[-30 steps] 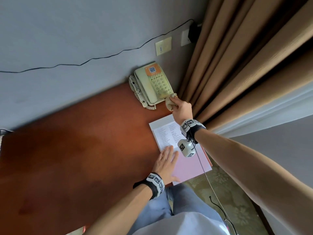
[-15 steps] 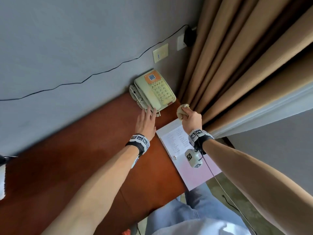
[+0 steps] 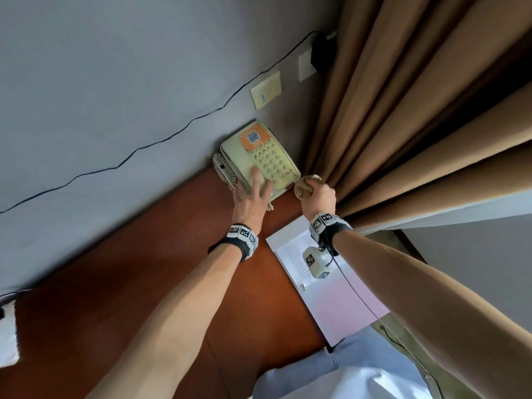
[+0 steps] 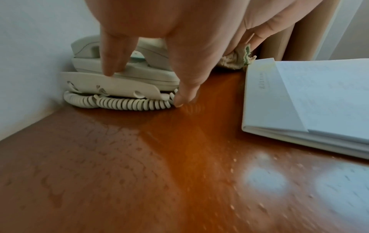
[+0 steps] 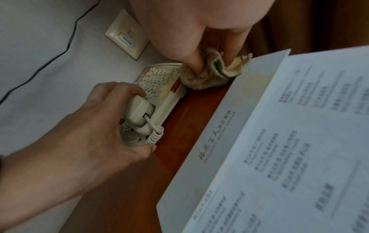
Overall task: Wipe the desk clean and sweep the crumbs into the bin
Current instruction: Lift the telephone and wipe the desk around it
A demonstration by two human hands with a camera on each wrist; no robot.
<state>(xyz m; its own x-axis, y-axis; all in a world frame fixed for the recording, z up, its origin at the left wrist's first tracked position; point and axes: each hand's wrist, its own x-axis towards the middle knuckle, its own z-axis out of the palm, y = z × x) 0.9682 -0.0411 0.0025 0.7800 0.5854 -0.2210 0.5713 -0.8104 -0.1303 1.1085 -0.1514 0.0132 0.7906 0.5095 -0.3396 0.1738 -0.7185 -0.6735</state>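
A cream telephone [image 3: 259, 156] stands at the back of the red-brown desk [image 3: 144, 283], against the wall. My left hand [image 3: 256, 182] lies over it: the fingers curl over the handset [image 5: 137, 108] and the thumb sits at the near corner by the coiled cord [image 4: 123, 104]. Just right of the telephone, by the curtain, my right hand [image 3: 319, 194] grips a bunched beige cloth [image 3: 302, 187] and presses it on the desk. The cloth [image 5: 201, 78] touches the telephone's right edge. Droplets and pale specks [image 4: 231, 170] dot the desk [image 4: 139, 173]. No bin is in view.
An open white folder [image 3: 325, 283] with a printed sheet lies at the desk's right end, overhanging the front edge. Tan curtains [image 3: 403, 110] hang right behind it. A wall plate [image 3: 266, 89] and a black cable [image 3: 144, 145] run along the wall. Something white [image 3: 7, 332] shows at far left.
My left hand left the folder, reached forward and came down on the telephone. My right hand, still holding the cloth, shifted from the telephone's front corner to its right side by the curtain.
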